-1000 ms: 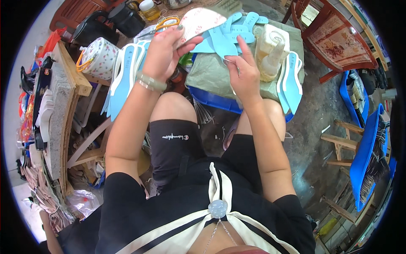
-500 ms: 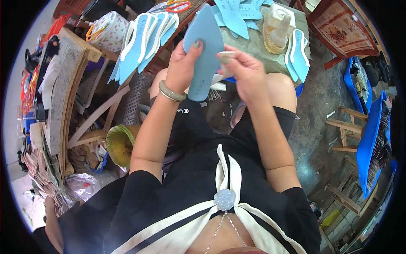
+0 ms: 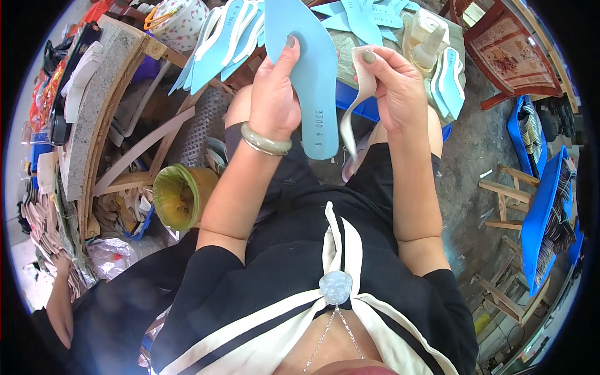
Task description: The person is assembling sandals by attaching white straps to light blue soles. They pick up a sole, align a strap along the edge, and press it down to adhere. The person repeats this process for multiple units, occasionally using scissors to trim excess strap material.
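Note:
A light blue shoe insole (image 3: pixel 319 94) stands upright in my left hand (image 3: pixel 278 100), thumb across its face and fingers behind it. Between thumb and fingers, my right hand (image 3: pixel 400 87) pinches a thin white strip (image 3: pixel 362 97) that hangs down in a curve, apart from the insole's right edge. White-edged blue insoles (image 3: pixel 219 47) overlap on the table at upper left. Plain blue insoles (image 3: pixel 362 22) lie heaped beyond my hands. Two more white-edged insoles (image 3: pixel 449 81) rest beside a clear nozzle bottle (image 3: pixel 428 50) on the right.
A green-yellow lined bucket (image 3: pixel 184 194) stands left of my legs, by a wooden bench (image 3: pixel 103 119). Blue trays (image 3: pixel 534 237) with stacked pieces and wooden stools (image 3: pixel 509 190) are at right, below a wooden chair (image 3: pixel 515 53). Another person's hand (image 3: pixel 60 265) shows at lower left.
My right hand has moved right, away from the insole, and the white strip now hangs in full view. The insole has shifted slightly right and sits higher at its top.

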The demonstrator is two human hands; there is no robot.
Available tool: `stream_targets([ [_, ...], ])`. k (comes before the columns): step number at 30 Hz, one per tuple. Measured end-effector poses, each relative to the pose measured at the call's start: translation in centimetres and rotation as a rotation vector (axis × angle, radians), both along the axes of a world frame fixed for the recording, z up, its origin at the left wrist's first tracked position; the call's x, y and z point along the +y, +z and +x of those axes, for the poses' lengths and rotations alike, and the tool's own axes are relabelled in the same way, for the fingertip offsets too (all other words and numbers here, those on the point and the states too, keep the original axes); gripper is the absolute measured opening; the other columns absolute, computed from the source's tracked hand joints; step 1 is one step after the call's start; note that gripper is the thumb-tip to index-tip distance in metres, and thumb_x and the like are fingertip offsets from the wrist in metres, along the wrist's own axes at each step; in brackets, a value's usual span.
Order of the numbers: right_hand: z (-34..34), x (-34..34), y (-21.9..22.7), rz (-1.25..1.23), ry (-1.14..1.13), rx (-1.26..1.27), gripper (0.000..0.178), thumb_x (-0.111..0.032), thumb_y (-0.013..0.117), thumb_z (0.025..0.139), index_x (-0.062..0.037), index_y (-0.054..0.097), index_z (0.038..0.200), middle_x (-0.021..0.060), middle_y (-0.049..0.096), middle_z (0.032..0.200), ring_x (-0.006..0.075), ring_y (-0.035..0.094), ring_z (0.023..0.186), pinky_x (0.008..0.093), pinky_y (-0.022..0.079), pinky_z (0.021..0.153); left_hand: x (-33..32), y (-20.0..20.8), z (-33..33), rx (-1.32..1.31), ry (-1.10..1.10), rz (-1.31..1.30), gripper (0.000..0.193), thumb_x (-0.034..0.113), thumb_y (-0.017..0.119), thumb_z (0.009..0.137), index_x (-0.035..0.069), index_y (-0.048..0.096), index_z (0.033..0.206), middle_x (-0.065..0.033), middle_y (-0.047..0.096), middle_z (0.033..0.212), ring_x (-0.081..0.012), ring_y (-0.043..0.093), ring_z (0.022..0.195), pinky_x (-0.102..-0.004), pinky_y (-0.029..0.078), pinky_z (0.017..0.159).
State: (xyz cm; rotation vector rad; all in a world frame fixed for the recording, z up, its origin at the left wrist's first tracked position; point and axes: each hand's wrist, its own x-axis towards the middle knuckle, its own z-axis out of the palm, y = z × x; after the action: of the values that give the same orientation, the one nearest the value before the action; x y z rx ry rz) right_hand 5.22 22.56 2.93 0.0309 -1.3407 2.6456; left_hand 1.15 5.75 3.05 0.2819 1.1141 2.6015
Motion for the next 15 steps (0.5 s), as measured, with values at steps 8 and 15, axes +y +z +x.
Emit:
stream_targets([
  [8,-0.2,-0.6,0.5,0.045,-0.061,0.017,0.018,-0.007,0.071,0.081,0.0036,0.069,0.095,0.0079,0.068,0.088,0.0123,0.063,0.078,0.0236,0.051,0.072,1.3,-0.4,2.2,-0.007,0.087,-0.002,0.029,0.026,0.056,0.095,0.004,0.054,0.114,-0.0043,0.063,0.100,-0.0147,0.063,0.088,-0.0303,0.053,0.078],
  [15,0.4,-0.6,0.8,0.083,-0.078,-0.002,0.016,-0.006,0.071,0.081,0.0031,0.070,0.094,0.0072,0.068,0.085,0.0109,0.061,0.079,0.0218,0.048,0.073,1.7,-0.5,2.4,0.033,0.073,0.019,0.027,0.024,0.055,0.095,0.005,0.054,0.115,-0.0044,0.063,0.101,-0.0142,0.063,0.089,-0.0294,0.053,0.077],
])
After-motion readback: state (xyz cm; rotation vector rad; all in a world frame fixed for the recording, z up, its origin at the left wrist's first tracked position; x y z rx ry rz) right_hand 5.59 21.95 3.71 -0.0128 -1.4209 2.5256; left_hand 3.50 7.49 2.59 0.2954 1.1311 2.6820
